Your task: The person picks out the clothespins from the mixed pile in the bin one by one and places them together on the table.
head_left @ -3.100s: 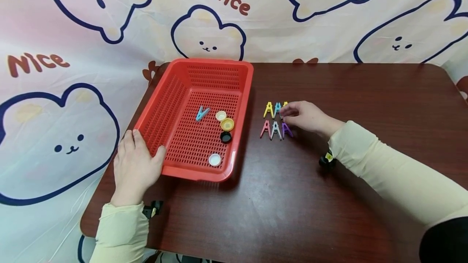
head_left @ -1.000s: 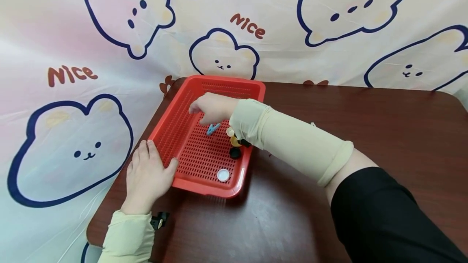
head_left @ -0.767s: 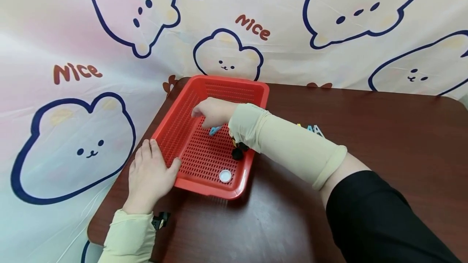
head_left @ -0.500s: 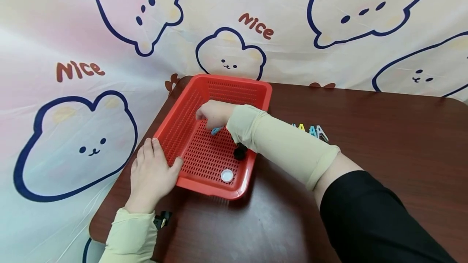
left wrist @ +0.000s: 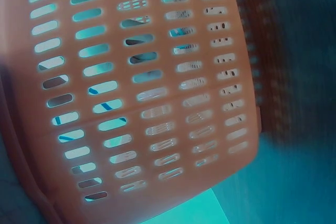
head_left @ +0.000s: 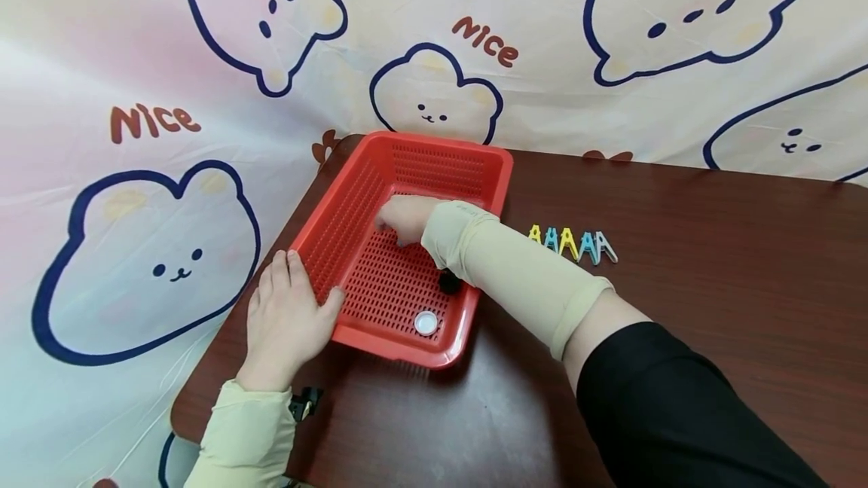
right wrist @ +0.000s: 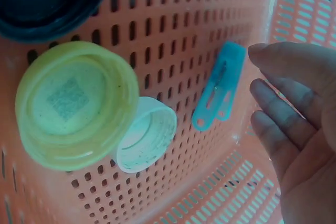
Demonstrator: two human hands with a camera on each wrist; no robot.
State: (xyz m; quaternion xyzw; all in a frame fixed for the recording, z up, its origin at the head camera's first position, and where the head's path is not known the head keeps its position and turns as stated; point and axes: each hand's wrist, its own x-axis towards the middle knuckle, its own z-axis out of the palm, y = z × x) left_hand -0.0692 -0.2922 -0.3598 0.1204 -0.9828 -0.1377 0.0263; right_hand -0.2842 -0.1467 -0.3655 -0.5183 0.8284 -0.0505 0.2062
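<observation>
My right hand (head_left: 407, 218) reaches down inside the red basket (head_left: 380, 349). In the right wrist view its thumb and fingers stand apart, fingertips right by the closed end of a light blue clothespin (right wrist: 221, 85) on the basket floor. Nothing shows between them. In the head view the hand hides this clothespin. My left hand (head_left: 288, 315) rests on the basket's near left corner, fingers laid straight along the rim and thumb spread over it. The left wrist view shows only the slotted outer wall (left wrist: 152, 103), with no fingers.
Beside the clothespin lie a white cap (right wrist: 147, 135), a yellow cap (right wrist: 76, 106) and a black cap (right wrist: 47, 3). Another white cap (head_left: 426, 323) is near the basket's front. Several clothespins (head_left: 567, 244) stand in a row on the brown table (head_left: 712, 269), partly behind my right sleeve (head_left: 518, 269).
My right hand left the clothespins on the table for the basket, then sank toward the blue clothespin. The table's row came out from behind my sleeve. My left hand kept its place.
</observation>
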